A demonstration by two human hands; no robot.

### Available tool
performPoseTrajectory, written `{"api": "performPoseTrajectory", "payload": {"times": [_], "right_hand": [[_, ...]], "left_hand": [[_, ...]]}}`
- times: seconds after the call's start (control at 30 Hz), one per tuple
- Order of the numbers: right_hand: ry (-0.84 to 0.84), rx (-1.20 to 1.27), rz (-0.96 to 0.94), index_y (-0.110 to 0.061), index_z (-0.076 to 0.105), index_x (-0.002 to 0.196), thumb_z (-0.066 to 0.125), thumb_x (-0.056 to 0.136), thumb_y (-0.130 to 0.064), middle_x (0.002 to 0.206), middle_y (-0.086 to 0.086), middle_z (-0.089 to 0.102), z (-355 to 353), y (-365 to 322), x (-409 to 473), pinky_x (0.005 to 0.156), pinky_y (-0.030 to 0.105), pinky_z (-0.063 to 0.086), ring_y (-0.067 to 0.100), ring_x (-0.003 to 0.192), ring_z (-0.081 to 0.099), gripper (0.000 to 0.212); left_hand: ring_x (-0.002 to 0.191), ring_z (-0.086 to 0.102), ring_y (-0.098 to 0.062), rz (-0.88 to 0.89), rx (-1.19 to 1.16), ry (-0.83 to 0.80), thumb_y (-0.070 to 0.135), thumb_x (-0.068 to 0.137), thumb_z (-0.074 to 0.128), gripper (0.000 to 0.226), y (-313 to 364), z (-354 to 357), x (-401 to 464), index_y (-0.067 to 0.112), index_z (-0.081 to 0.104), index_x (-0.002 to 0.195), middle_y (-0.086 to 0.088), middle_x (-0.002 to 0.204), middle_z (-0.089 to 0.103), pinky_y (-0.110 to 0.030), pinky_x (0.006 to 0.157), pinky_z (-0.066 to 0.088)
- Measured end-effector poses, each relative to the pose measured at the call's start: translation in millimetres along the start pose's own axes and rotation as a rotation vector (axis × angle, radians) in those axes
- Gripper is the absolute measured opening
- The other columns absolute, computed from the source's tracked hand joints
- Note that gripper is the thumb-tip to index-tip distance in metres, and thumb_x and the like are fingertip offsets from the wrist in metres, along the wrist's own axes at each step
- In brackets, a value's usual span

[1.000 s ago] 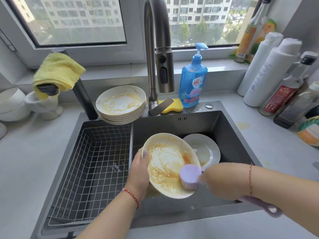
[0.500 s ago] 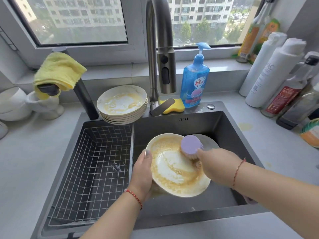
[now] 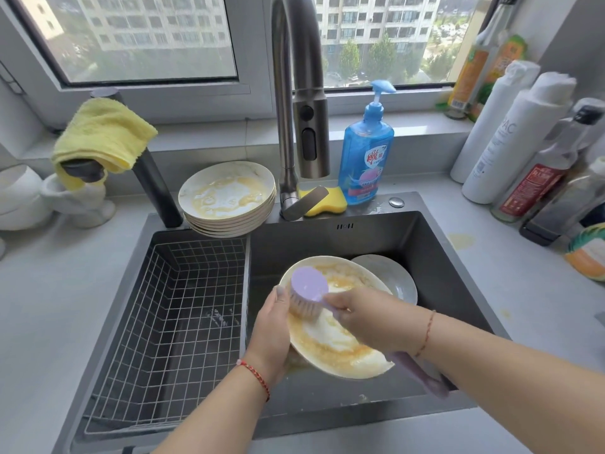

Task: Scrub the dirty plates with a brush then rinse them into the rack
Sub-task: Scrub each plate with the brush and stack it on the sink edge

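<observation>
Currently left hand [image 3: 271, 335] grips the greasy plate [image 3: 330, 342] by its left rim, tilted over the sink [image 3: 425, 244]; right hand [image 3: 366, 319] fingers closed round the purple brush [image 3: 309, 291] scrubbing far-left. Risk: slick rim plus brush pressure slips the plate onto the plate below [image 3: 389, 280], chipping both; rack [image 3: 183, 309] left has none yet

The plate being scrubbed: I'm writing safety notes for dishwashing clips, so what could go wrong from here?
1. The left hand holds the plate by one edge only, tilted over the sink. It looks greasy, so the brush in the right hand could push it loose.
2. A second plate lies right behind it; a slip could knock the two together.
3. The stack of dirty plates overhangs the sink's edge and might be nudged in.
</observation>
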State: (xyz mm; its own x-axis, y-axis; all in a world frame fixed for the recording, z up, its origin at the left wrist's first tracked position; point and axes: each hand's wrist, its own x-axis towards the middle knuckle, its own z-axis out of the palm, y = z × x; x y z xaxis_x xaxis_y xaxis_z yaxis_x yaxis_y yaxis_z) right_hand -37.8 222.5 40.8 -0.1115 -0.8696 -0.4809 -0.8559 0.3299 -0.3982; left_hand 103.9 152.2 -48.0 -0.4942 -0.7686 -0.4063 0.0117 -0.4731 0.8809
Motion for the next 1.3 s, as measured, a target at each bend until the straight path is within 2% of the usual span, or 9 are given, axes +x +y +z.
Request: {"api": "performPoseTrajectory", "payload": {"times": [0.17, 0.27, 0.37, 0.6, 0.77, 0.97, 1.07, 1.17, 1.3], "right_hand": [[0.289, -0.272, 0.130, -0.030, 0.042, 0.135, 0.035, 0.100, -0.017, 0.069, -0.004, 0.051, 3, 31, 18, 0.046, 0.026, 0.026, 0.018, 0.063, 0.050, 0.038], [0.419, -0.033, 0.286, -0.025, 0.048, 0.096, 0.043, 0.096, -0.025, 0.067, -0.001, 0.053, -5, 52, 11, 0.048, 0.026, 0.030, 0.020, 0.064, 0.051, 0.005], [0.531, 0.238, 0.418, -0.012, 0.053, 0.088, 0.058, 0.089, -0.034, 0.072, 0.005, 0.063, 0, 75, 6, 0.051, 0.028, 0.037, 0.014, 0.056, 0.051, 0.023], [0.310, 1.309, 0.391, -0.003, 0.060, 0.092, 0.058, 0.090, -0.015, 0.050, 0.000, 0.056, 25, 62, 1, 0.041, 0.023, 0.033, 0.011, 0.040, 0.034, 0.011], [0.353, 1.446, 0.413, -0.005, 0.049, 0.083, 0.050, 0.086, 0.000, 0.046, 0.000, 0.035, 30, 61, 5, 0.037, 0.019, 0.031, 0.011, 0.036, 0.031, 0.006], [0.290, 1.523, 0.430, 0.002, 0.058, 0.095, 0.048, 0.086, -0.005, 0.079, 0.017, 0.063, 32, 54, 5, 0.036, 0.020, 0.038, 0.022, 0.050, 0.048, 0.015], [0.339, 1.562, 0.437, 0.000, 0.058, 0.097, 0.047, 0.086, -0.007, 0.081, 0.017, 0.063, 30, 51, 8, 0.036, 0.020, 0.038, 0.024, 0.055, 0.051, 0.017], [0.399, 1.509, 0.485, 0.001, 0.058, 0.099, 0.049, 0.086, -0.006, 0.084, 0.016, 0.060, 32, 49, 11, 0.042, 0.021, 0.039, 0.026, 0.063, 0.051, 0.018], [0.415, 1.428, 0.576, -0.001, 0.056, 0.105, 0.051, 0.084, -0.005, 0.090, 0.014, 0.055, 38, 42, 15, 0.049, 0.026, 0.039, 0.024, 0.068, 0.049, 0.023]], "left_hand": [[0.121, 0.062, -0.025, 0.006, -0.017, 0.045, 0.059, 0.098, 0.039, 0.053, 5, -5, 0, 0.023, 0.054, 0.134, -0.004, 0.128, 0.067, -0.051, 0.104, 0.048], [0.124, 0.058, -0.024, 0.040, -0.020, 0.099, 0.062, 0.095, 0.041, 0.056, 6, -14, 2, 0.028, 0.052, 0.137, -0.001, 0.132, 0.063, -0.053, 0.106, 0.046], [0.114, 0.066, -0.024, 0.027, -0.057, 0.120, 0.059, 0.098, 0.037, 0.050, 10, -19, 2, 0.027, 0.054, 0.134, -0.004, 0.125, 0.068, -0.051, 0.095, 0.054], [0.102, 0.072, -0.027, -0.136, -0.154, 0.052, 0.054, 0.103, 0.025, 0.055, 20, -18, 1, 0.019, 0.059, 0.130, -0.008, 0.114, 0.074, -0.043, 0.075, 0.061], [0.104, 0.071, -0.029, -0.183, -0.112, 0.029, 0.046, 0.106, 0.029, 0.046, 22, -18, 2, 0.018, 0.059, 0.128, -0.009, 0.111, 0.074, -0.055, 0.085, 0.058], [0.103, 0.071, -0.029, -0.203, -0.077, -0.010, 0.039, 0.108, 0.028, 0.042, 25, -19, 0, 0.019, 0.059, 0.128, -0.009, 0.112, 0.074, -0.046, 0.076, 0.060], [0.104, 0.069, -0.028, -0.088, 0.187, 0.043, 0.047, 0.106, 0.028, 0.045, 28, -21, -1, 0.021, 0.062, 0.118, -0.006, 0.109, 0.073, -0.051, 0.091, 0.055], [0.112, 0.054, -0.021, 0.310, 0.853, 0.317, 0.052, 0.098, 0.026, 0.051, 23, -29, 0, 0.016, 0.060, 0.109, 0.004, 0.111, 0.062, -0.039, 0.099, 0.044], [0.112, 0.045, -0.001, 0.528, 1.031, -0.011, 0.069, 0.084, 0.033, 0.062, 13, -17, -28, 0.025, 0.060, 0.118, 0.015, 0.116, 0.056, -0.023, 0.100, 0.035]]}}
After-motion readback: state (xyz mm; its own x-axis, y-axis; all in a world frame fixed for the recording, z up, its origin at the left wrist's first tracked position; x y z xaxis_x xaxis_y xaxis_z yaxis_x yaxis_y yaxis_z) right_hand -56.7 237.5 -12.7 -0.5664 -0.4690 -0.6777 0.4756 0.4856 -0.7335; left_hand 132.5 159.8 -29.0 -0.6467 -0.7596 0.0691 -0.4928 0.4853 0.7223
